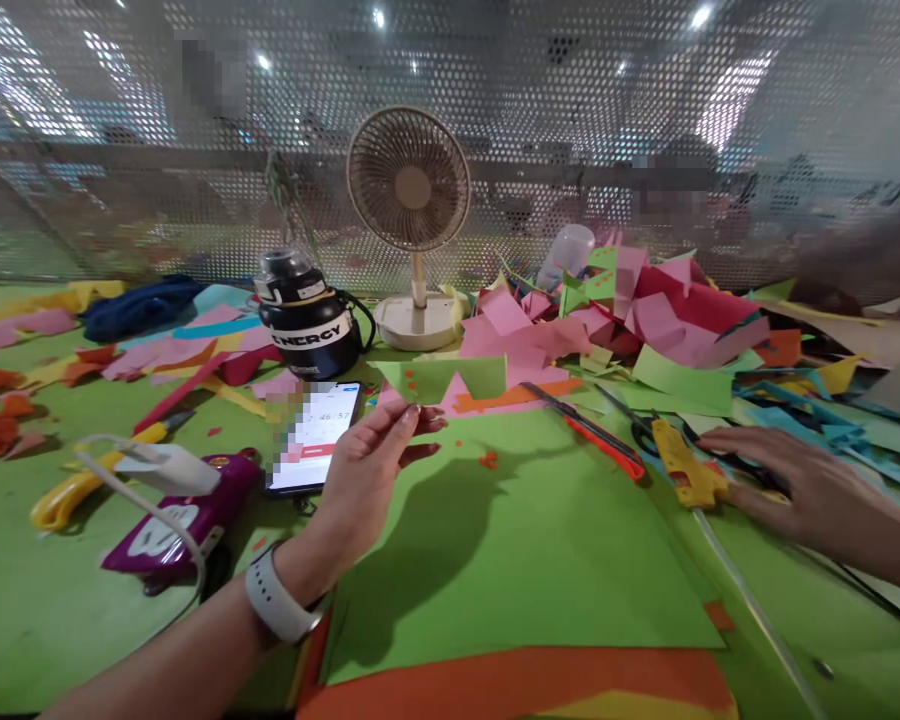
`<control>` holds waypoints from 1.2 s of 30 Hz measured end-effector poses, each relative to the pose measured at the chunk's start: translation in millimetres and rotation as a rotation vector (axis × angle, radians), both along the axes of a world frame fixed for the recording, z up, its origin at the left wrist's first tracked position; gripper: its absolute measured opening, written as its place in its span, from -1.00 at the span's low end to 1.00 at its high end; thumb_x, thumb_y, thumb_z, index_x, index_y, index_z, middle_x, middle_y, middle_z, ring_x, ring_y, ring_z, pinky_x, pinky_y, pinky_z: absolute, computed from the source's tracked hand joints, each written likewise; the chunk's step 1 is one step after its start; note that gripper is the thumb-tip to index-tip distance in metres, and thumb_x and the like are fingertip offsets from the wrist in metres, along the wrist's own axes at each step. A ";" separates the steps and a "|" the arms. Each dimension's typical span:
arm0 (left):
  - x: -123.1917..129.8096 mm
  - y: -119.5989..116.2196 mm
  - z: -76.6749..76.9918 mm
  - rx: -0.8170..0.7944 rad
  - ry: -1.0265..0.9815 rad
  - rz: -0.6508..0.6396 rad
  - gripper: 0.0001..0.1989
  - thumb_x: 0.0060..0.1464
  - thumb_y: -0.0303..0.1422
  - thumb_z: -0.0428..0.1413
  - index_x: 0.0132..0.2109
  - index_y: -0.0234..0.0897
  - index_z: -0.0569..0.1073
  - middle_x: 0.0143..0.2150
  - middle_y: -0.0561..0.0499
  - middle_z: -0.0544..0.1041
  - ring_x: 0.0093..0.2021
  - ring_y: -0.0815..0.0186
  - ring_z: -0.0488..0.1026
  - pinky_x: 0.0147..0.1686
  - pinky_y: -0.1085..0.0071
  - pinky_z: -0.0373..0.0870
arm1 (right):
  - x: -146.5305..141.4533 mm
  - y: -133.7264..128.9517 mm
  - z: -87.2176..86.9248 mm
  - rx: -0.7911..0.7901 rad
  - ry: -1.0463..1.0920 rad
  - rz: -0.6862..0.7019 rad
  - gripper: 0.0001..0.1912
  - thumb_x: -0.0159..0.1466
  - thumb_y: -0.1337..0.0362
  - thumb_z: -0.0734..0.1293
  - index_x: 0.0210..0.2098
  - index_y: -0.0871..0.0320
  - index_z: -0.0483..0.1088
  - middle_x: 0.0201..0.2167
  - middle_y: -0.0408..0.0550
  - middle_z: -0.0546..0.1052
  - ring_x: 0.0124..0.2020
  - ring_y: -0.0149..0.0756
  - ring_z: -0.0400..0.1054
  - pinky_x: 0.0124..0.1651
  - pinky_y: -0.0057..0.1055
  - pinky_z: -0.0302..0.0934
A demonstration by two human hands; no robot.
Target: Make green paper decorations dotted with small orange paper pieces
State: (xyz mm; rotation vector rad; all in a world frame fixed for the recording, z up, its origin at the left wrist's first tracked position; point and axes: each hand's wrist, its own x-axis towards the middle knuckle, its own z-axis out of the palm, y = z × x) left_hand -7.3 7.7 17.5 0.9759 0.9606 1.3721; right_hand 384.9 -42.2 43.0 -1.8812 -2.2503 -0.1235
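Observation:
My left hand (367, 470), with a pale watch band at the wrist, pinches a small cut piece of green paper (450, 379) with orange dots on it, holding it above the green sheet (540, 560). On the right, my right hand (802, 480) reaches over a yellow glue gun (679, 465), fingers stretched out and thumb apart. Its fingertips are beside the gun and over black-handled scissors (750, 468); whether they touch is unclear. From the gun's rear a clear glue stick (757, 610) sticks out. A red and black utility knife (600, 440) lies on the green sheet's upper edge.
Behind stand a white fan (412, 190) and a black bottle (307, 325). A phone (322, 435), a purple power strip (187, 520) and yellow-handled tool (75, 495) lie left. Coloured paper scraps (525, 330) heap at the back; an orange sheet (525, 690) shows in front.

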 end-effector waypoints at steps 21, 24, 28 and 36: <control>-4.4 3.8 1.0 -0.035 -0.121 -0.016 -0.93 0.02 -0.37 0.23 -0.29 -0.21 0.57 -0.31 0.08 0.59 -0.27 0.39 0.51 -0.32 0.52 0.45 | -211.8 66.2 -31.5 -0.338 0.003 0.548 -0.13 0.22 -0.28 0.07 0.28 0.23 0.13 0.36 0.18 -0.06 0.35 0.14 -0.22 0.32 0.09 -0.24; -3.9 4.5 1.3 -0.087 -0.145 -0.006 -0.92 0.00 -0.37 0.24 -0.30 -0.25 0.57 -0.32 0.06 0.59 -0.30 0.40 0.51 -0.33 0.52 0.44 | -209.3 64.8 -27.8 -0.377 0.069 0.516 -0.14 0.22 -0.27 0.08 0.29 0.22 0.09 0.37 0.18 -0.11 0.36 0.10 -0.27 0.32 0.09 -0.26; -2.7 5.3 2.1 -0.185 -0.197 0.015 -0.90 -0.05 -0.38 0.28 -0.32 -0.28 0.56 -0.32 0.03 0.60 -0.31 0.38 0.51 -0.34 0.51 0.44 | -193.2 55.2 -10.2 -0.448 0.326 0.421 -0.29 0.28 -0.20 0.07 0.29 0.02 0.08 0.38 -0.02 -0.10 0.37 0.00 -0.30 0.30 0.15 -0.24; 5.8 -6.4 -4.3 -0.307 -0.233 -0.087 -0.86 -0.06 -0.36 0.29 -0.31 -0.30 0.56 -0.26 -0.05 0.62 -0.21 0.29 0.54 -0.30 0.46 0.45 | -176.4 31.6 6.3 -0.338 0.746 0.287 -0.50 0.32 -0.11 0.08 0.19 -0.17 0.23 0.36 -0.15 0.00 0.36 0.01 -0.21 0.25 0.23 -0.14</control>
